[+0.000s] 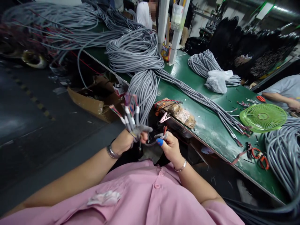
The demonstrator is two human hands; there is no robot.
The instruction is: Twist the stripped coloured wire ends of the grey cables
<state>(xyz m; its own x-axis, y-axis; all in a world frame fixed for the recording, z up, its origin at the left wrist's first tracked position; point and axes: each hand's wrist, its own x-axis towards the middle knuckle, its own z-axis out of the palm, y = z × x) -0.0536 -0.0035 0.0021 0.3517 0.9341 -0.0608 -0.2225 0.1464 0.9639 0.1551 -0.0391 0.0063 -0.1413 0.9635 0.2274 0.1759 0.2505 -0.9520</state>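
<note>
My left hand (131, 137) is closed round a bunch of grey cables (129, 120). Their stripped ends fan out above the fist, showing thin coloured wires and white sleeves. Just to the right, my right hand (170, 145) pinches a single cable end, with reddish wires (165, 128) sticking up past the fingers. A blue cover (159, 142) sits on the right thumb. Both hands are in front of my chest, a short gap apart. Behind the left hand, a thick hank of grey cable (143, 90) hangs over the table edge.
On the green table (180, 73) lie cable coils (134, 51), a taped block (179, 112), a pink clip (164, 117), orange-handled scissors (260, 157) and a green fan (263, 118). A cardboard box (91, 101) stands at left. Another person's arm (278, 97) is at far right.
</note>
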